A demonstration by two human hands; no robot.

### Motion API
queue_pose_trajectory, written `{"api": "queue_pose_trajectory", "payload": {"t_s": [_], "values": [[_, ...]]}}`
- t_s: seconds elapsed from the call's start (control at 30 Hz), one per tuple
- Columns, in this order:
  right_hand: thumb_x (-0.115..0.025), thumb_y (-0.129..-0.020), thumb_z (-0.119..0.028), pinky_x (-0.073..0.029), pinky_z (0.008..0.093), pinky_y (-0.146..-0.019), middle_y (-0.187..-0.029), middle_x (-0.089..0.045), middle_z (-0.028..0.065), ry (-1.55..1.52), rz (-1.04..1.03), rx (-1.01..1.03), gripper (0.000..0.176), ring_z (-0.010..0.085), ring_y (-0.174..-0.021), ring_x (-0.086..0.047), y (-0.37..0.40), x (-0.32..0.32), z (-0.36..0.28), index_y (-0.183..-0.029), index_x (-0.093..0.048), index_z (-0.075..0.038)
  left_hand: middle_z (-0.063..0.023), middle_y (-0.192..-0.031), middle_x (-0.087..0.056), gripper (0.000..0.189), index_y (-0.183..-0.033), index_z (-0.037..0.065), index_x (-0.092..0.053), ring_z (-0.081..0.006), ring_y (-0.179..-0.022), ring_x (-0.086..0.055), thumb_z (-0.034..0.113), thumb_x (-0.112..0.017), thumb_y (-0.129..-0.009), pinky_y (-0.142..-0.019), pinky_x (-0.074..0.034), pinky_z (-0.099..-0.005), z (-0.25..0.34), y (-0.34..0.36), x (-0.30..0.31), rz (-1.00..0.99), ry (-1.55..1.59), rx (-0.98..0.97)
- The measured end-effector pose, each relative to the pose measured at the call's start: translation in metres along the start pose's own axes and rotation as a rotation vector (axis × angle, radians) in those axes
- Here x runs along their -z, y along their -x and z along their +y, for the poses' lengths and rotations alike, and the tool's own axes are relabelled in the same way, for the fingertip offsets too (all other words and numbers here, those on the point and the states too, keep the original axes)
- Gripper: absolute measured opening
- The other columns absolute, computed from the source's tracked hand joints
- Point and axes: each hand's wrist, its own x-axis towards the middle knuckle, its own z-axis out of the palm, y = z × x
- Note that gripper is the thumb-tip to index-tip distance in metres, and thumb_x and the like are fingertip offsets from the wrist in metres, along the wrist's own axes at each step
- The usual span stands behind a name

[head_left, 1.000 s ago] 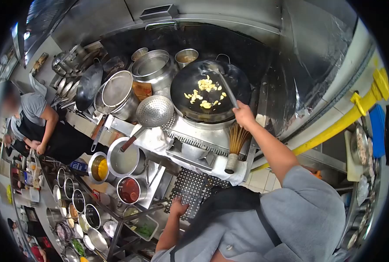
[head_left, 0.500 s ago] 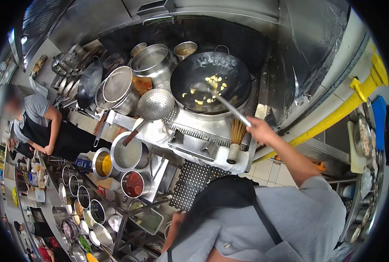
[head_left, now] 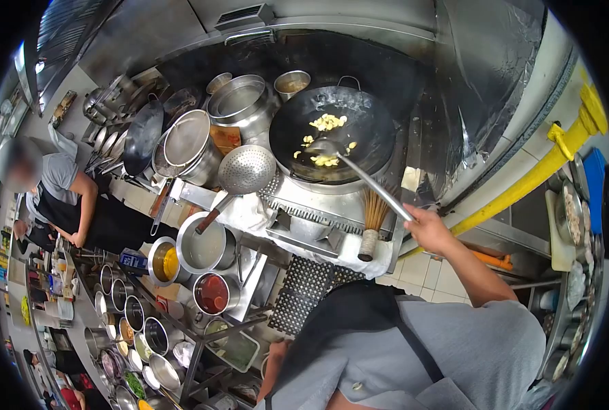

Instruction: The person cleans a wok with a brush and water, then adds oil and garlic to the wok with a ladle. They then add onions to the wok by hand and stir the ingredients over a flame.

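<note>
My right hand [head_left: 429, 227] is closed around the end of a long metal ladle's handle. The ladle [head_left: 367, 179] reaches down into a large black wok [head_left: 376, 133] on the stove, its bowl among small pale-yellow food pieces [head_left: 327, 122]. Some pieces lie in a clump toward the back, others around the ladle's bowl. Low beside my apron, my left hand [head_left: 277, 348] shows only in part, its fingers hidden. A bamboo wok brush [head_left: 373, 225] stands just left of my right hand, near the stove's front edge.
A perforated strainer [head_left: 247, 169] with a wooden handle rests left of the wok, near a large pot [head_left: 236, 97]. Pots of red sauce [head_left: 212, 294] and yellow liquid [head_left: 164, 262] stand at front left. A yellow pipe [head_left: 516, 198] runs along the right. Another person [head_left: 78, 198] stands at left.
My right hand has moved slightly down and right with the ladle. The scattered food pieces are now gathered into tighter clumps, one farther back in the wok.
</note>
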Motion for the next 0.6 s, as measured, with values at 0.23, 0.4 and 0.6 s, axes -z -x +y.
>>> {"api": "queue_pose_trajectory", "payload": {"t_s": [0.23, 0.4, 0.6], "values": [[-0.055, -0.088, -0.013, -0.05, 0.0337, -0.065, -0.098, -0.067, 0.0137, -0.221, -0.034, -0.244, 0.048, 0.0214, -0.073, -0.063, -0.085, -0.011, -0.021, -0.135, -0.045, -0.007, -0.015, -0.097, -0.069, 0.052, -0.114, -0.006, -0.059, -0.0188, -0.086, -0.065, 0.031, -0.064, -0.078, -0.074, -0.049, -0.0326, 0.024, 0.015, 0.014, -0.005, -0.123, 0.018], [-0.054, -0.089, -0.017, -0.049, 0.038, -0.057, -0.09, -0.067, 0.017, 0.056, 0.328, 0.086, 0.048, 0.0276, -0.061, -0.063, -0.153, -0.042, 0.013, -0.134, -0.044, -0.005, -0.0135, -0.094, -0.069, 0.051, -0.12, 0.002, -0.058, -0.021, -0.083, -0.067, 0.033, -0.063, -0.08, -0.071, -0.052, -0.0362, 0.035, 0.03, 0.026, 0.075, 0.145, 0.008], [-0.055, -0.089, -0.012, -0.049, 0.0336, -0.059, -0.09, -0.064, 0.0125, 0.142, 0.282, 0.358, 0.045, 0.0212, -0.065, -0.062, -0.092, -0.029, 0.033, -0.133, -0.047, -0.006, -0.0128, -0.096, -0.068, 0.04, -0.116, 0.015, -0.062, -0.0283, -0.084, -0.067, 0.037, -0.055, -0.084, -0.073, -0.053, -0.041, -0.042, -0.019, 0.016, 0.014, -1.042, -0.578]]}}
